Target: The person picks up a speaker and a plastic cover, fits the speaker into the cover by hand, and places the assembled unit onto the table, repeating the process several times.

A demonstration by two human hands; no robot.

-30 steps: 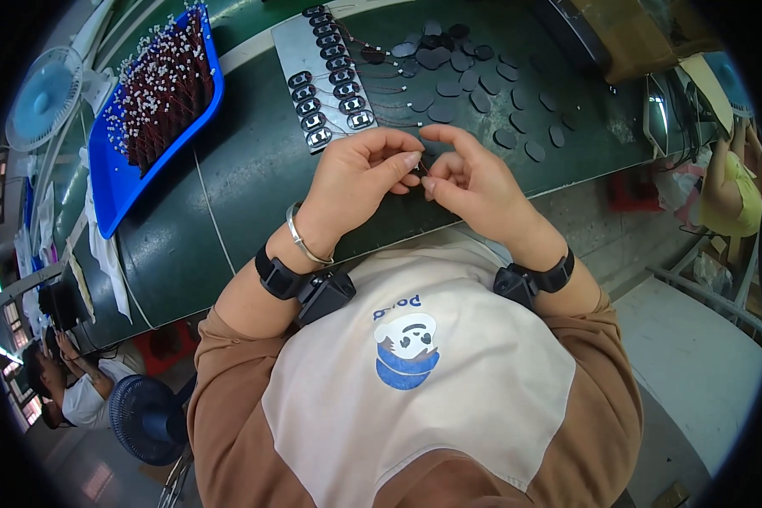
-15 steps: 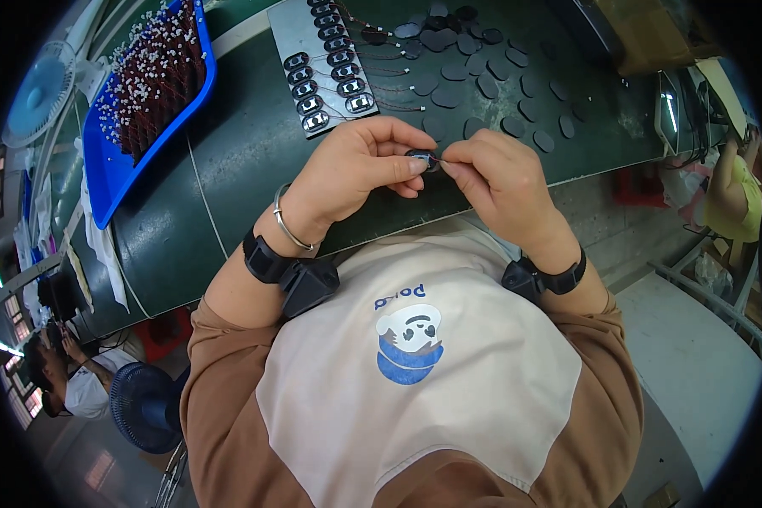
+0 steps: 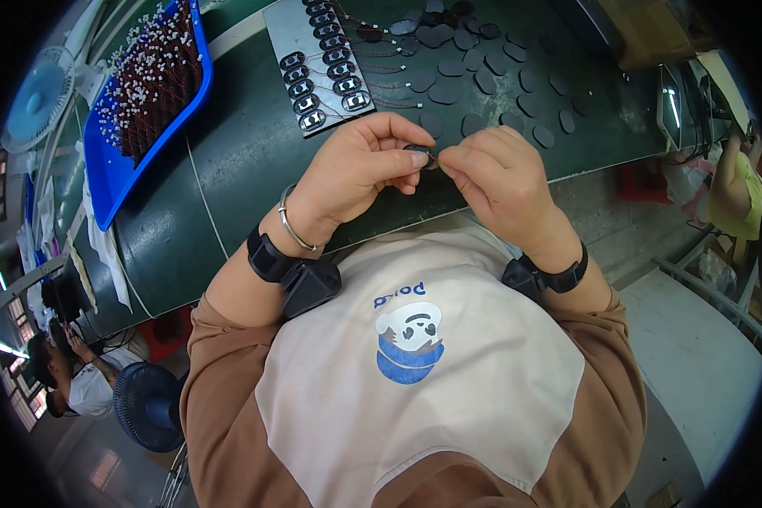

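Above the near edge of the table, my left hand pinches a small black oval speaker between thumb and fingers; the thumb covers much of it. My right hand is closed at the speaker's right end, its thumb and forefinger pinched on a thin reddish wire, mostly hidden by the fingertips. Just beyond my left hand, a grey plate carries rows of similar oval speakers, their wires trailing right to small white connectors. Loose dark oval pads lie scattered beyond my right hand.
A blue tray at the left holds many dark red wires with white connectors. At the far right are a cardboard box and a dark device. Fans stand left, and other people sit at both sides.
Both hands keep their grip, with only small shifts. The speaker has tilted slightly, so less of its pale face shows. The view has moved a little.
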